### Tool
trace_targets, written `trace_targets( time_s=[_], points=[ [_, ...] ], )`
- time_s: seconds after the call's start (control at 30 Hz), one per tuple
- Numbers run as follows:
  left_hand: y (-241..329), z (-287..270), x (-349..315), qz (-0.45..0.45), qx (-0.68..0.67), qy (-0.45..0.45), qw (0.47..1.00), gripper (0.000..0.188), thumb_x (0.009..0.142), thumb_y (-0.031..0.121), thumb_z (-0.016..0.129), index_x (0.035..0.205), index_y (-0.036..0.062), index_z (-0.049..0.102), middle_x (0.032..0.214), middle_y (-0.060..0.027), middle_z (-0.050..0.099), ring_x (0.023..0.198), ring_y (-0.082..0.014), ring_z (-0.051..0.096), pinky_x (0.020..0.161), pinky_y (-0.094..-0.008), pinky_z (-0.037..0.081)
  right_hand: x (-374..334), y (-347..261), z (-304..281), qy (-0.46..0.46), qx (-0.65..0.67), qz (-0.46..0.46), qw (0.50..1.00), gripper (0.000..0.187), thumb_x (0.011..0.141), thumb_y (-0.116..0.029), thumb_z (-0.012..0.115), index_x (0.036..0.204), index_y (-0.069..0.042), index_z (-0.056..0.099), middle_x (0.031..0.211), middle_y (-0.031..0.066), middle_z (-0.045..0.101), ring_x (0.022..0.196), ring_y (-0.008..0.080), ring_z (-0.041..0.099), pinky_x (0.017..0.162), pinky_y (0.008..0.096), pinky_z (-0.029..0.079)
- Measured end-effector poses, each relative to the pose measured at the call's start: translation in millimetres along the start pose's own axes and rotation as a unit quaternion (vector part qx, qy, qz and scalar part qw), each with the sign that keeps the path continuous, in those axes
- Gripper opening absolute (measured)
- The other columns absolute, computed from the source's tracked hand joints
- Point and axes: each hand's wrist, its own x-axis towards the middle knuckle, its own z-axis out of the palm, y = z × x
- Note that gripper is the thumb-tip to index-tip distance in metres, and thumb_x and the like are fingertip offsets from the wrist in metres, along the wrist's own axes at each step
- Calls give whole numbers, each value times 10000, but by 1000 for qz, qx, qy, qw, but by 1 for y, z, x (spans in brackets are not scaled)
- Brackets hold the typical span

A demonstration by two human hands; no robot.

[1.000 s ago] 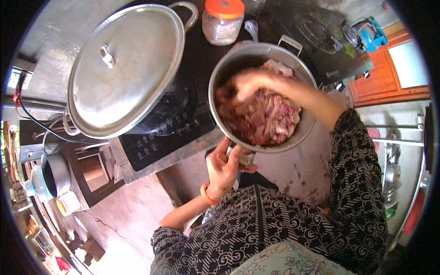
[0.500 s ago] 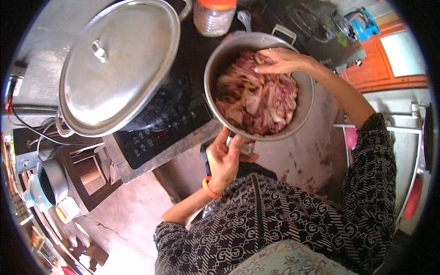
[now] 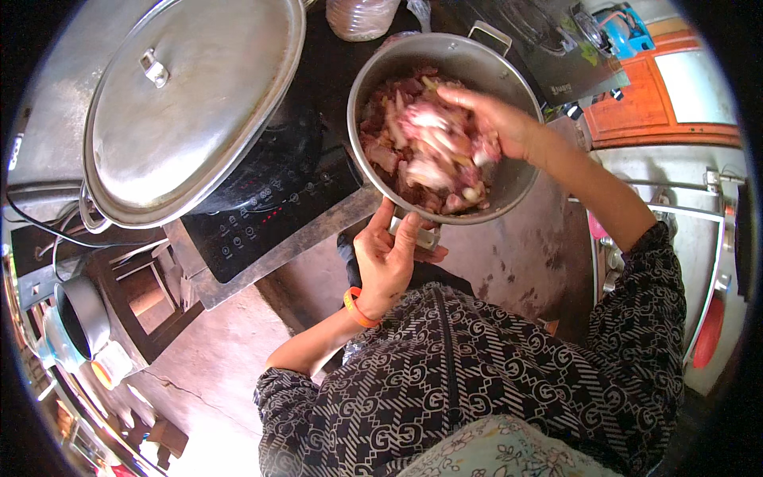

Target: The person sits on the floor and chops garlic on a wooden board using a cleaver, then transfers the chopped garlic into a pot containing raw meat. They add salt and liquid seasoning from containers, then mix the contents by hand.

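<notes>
A deep grey metal pot (image 3: 513, 181) stands tilted toward me, with a heap of raw meat pieces (image 3: 389, 147) inside. My left hand (image 3: 383, 258), with an orange band at the wrist, is closed around the pot's near handle (image 3: 421, 235). Inside the pot, my right hand (image 3: 505, 123) is sunk into the meat from the right. Its thumb side shows, while most of the fingers are hidden behind the pieces they hold. The meat around that palm is smeared by motion.
To the left, a large lidded pot (image 3: 195, 103) sits on a black induction cooktop (image 3: 254, 226) with red lights lit. A clear ribbed jar (image 3: 359, 17) stands behind. An empty-looking grey pot (image 3: 87, 314) is at the lower left, and an orange cabinet (image 3: 632, 103) at the far right.
My right hand has moved from the far part of the meat down and toward me, turning pieces over. My left hand keeps its grip on the handle. The view has shifted slightly.
</notes>
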Motion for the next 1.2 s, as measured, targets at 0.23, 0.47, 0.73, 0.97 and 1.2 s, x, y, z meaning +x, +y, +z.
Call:
trace_targets(
  time_s=[0.23, 0.47, 0.73, 0.97, 1.2],
  points=[
    [5, -3, -1, -30, 4, -15, 999, 495, 986, 203, 559, 1340, -109, 409, 973, -195, 674, 708, -247, 701, 591, -333, 623, 4, 8, 47, 91, -502, -415, 753, 640, 809, -288, 748, 1358, -88, 488, 1244, 96, 589, 1184, 253, 544, 1010, 396, 442],
    [4, -3, -1, -23, 30, -8, 999, 467, 988, 215, 555, 1309, -111, 460, 986, -201, 689, 679, -263, 707, 562, -325, 617, -1, 54, 44, -9, -821, -389, 418, 284, 652, -215, 723, 924, -137, 736, 1195, 43, 582, 1309, 288, 414, 1119, 639, 209],
    [8, -4, 1, -23, 25, -14, 999, 443, 988, 209, 558, 1279, -110, 463, 925, -190, 677, 690, -242, 702, 591, -311, 620, -13, 4, -17, 81, -802, -363, 467, 223, 632, -99, 740, 846, -164, 741, 1193, 17, 590, 1234, 235, 483, 1059, 458, 381],
    [5, 3, -4, -10, 42, 60, 997, 490, 970, 251, 579, 1283, -114, 479, 924, -208, 688, 629, -241, 693, 534, -339, 615, 62, -48, -37, 13, -674, -311, 670, 631, 836, -289, 723, 1332, 30, 499, 1260, 218, 586, 1166, 334, 571, 987, 395, 457],
    [-6, 12, -10, 8, 96, 185, 978, 519, 971, 279, 561, 1305, -107, 466, 859, -225, 696, 551, -204, 666, 431, -286, 554, 49, -49, -50, -189, -719, -301, 597, 566, 776, -461, 710, 1140, -34, 643, 882, 199, 701, 811, 328, 685, 728, 447, 532]
  ],
)
